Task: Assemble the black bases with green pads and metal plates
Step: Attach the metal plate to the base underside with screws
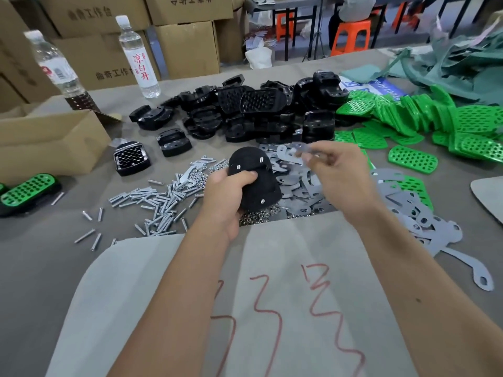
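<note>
My left hand grips a black base above the table, its underside up with three screw ends poking out. My right hand pinches a thin metal plate just right of and slightly above the base, blurred by motion. Below both hands lies a heap of grey metal plates. Loose screws and nuts are scattered to the left and under the base. A pile of black bases sits behind, and green pads are heaped at the right.
An open cardboard box stands at the left, with two water bottles behind it. A finished green-and-black piece lies at the left edge. More grey plates spread right. A marked cloth covers the front.
</note>
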`<state>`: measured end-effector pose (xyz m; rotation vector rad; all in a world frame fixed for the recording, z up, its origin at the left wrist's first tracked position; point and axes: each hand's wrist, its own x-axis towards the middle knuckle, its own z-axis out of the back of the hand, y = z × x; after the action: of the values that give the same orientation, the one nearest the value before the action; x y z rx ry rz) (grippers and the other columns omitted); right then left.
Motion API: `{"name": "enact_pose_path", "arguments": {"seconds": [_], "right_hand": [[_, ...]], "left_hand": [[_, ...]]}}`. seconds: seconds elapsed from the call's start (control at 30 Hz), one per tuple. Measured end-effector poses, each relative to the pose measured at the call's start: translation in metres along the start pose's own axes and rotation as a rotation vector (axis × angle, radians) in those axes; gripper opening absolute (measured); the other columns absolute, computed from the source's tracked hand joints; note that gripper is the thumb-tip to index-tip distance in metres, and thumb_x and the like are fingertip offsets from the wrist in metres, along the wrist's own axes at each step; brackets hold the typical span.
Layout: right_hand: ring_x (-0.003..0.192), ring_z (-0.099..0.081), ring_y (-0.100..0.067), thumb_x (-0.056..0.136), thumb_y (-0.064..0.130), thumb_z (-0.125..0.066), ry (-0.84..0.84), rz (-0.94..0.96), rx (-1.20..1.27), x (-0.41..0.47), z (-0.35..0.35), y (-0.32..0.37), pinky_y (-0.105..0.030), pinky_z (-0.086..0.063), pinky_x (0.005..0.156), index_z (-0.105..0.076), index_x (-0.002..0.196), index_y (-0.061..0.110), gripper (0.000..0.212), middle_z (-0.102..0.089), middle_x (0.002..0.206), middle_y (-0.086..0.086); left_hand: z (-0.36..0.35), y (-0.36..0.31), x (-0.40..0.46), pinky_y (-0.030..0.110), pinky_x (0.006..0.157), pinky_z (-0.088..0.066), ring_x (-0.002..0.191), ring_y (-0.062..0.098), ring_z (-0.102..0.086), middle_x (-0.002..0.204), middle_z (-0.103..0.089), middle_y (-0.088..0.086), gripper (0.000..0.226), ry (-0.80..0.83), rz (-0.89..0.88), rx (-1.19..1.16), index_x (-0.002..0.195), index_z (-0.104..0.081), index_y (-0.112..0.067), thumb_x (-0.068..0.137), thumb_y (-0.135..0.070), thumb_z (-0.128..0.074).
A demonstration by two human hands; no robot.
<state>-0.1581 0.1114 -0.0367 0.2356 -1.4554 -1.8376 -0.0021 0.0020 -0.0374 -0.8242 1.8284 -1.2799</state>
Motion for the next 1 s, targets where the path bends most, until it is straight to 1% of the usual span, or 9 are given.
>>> {"name": "enact_pose_path", "arguments": {"seconds": [0.1,0.2,0.3,0.37,0.47,0.63,0.73,0.9,1.0], "right_hand": [[0.059,-0.05,-0.013,0.1,0.015,-0.066,-0.029,-0.12,0.46,-0.002,0.001,0.009,-0.026,-0.044,0.052,-0.08,0.1,0.021,0.016,-0.068,0.071,0.002],[0.072,-0.055,-0.015,0.098,0.03,-0.066,0.105,-0.18,0.761,-0.004,-0.007,0.019,-0.024,-0.046,0.06,-0.082,0.104,0.012,0.025,-0.072,0.09,-0.007],[0.063,-0.05,-0.011,0.101,0.007,-0.063,0.121,-0.083,0.616,-0.011,-0.019,0.018,-0.018,-0.042,0.057,-0.082,0.097,0.016,0.021,-0.064,0.075,-0.005],[0.059,-0.051,-0.012,0.097,-0.002,-0.066,0.179,-0.027,0.527,-0.015,-0.024,0.016,-0.018,-0.044,0.056,-0.076,0.107,0.018,0.024,-0.061,0.069,-0.007],[0.056,-0.055,-0.013,0.093,-0.001,-0.072,0.256,-0.062,0.446,-0.018,-0.028,0.016,-0.019,-0.046,0.055,-0.065,0.116,0.013,0.028,-0.068,0.068,-0.006],[0.046,-0.055,-0.007,0.091,0.001,-0.075,0.24,-0.169,0.343,-0.021,-0.035,0.017,-0.015,-0.043,0.045,-0.067,0.086,0.014,0.016,-0.068,0.058,0.003],[0.04,-0.053,-0.007,0.09,0.005,-0.078,0.212,-0.238,0.304,-0.021,-0.035,0.016,-0.017,-0.041,0.04,-0.065,0.085,0.01,0.015,-0.065,0.054,0.001],[0.044,-0.054,-0.013,0.09,0.012,-0.079,0.251,-0.221,0.234,-0.021,-0.036,0.019,-0.024,-0.043,0.041,-0.067,0.072,0.009,0.022,-0.07,0.06,-0.008],[0.045,-0.054,-0.014,0.091,0.014,-0.078,0.256,-0.228,0.215,-0.023,-0.039,0.019,-0.025,-0.043,0.041,-0.068,0.07,0.01,0.024,-0.07,0.06,-0.01]], "left_hand": [[-0.001,0.003,0.003,0.031,0.057,-0.062,0.07,0.015,-0.077,0.079,-0.079,-0.001,0.017,-0.044,-0.015,0.02,0.097,-0.071,-0.016,0.095,0.0,-0.064],[-0.004,0.006,0.006,0.036,0.067,-0.063,0.083,0.024,-0.077,0.088,-0.079,0.003,0.018,-0.089,-0.05,0.044,0.093,-0.072,-0.018,0.095,-0.001,-0.066],[-0.006,0.008,0.007,0.047,0.083,-0.063,0.095,0.032,-0.076,0.092,-0.079,0.005,0.018,-0.129,-0.087,0.07,0.089,-0.073,-0.019,0.095,-0.002,-0.069],[-0.006,0.008,0.006,0.053,0.086,-0.063,0.095,0.035,-0.077,0.092,-0.08,0.009,0.017,-0.158,-0.095,0.063,0.089,-0.074,-0.017,0.093,-0.001,-0.071],[-0.004,0.006,0.005,0.056,0.082,-0.063,0.086,0.035,-0.078,0.089,-0.08,0.013,0.011,-0.211,-0.097,0.037,0.092,-0.075,-0.01,0.088,0.001,-0.077],[-0.004,0.005,0.004,0.061,0.077,-0.062,0.083,0.04,-0.077,0.084,-0.079,0.015,0.013,-0.229,-0.105,0.028,0.086,-0.073,-0.007,0.082,0.001,-0.083],[-0.005,0.006,0.005,0.062,0.079,-0.061,0.087,0.042,-0.076,0.088,-0.078,0.018,0.018,-0.234,-0.12,0.033,0.082,-0.068,-0.009,0.082,0.003,-0.082],[-0.004,0.005,0.01,0.06,0.084,-0.061,0.077,0.027,-0.072,0.082,-0.075,0.01,0.023,-0.243,-0.149,0.019,0.082,-0.065,-0.012,0.081,0.005,-0.081],[-0.004,0.006,0.01,0.06,0.084,-0.06,0.076,0.026,-0.07,0.081,-0.073,0.009,0.023,-0.238,-0.158,0.031,0.082,-0.066,-0.012,0.08,0.005,-0.081]]}}
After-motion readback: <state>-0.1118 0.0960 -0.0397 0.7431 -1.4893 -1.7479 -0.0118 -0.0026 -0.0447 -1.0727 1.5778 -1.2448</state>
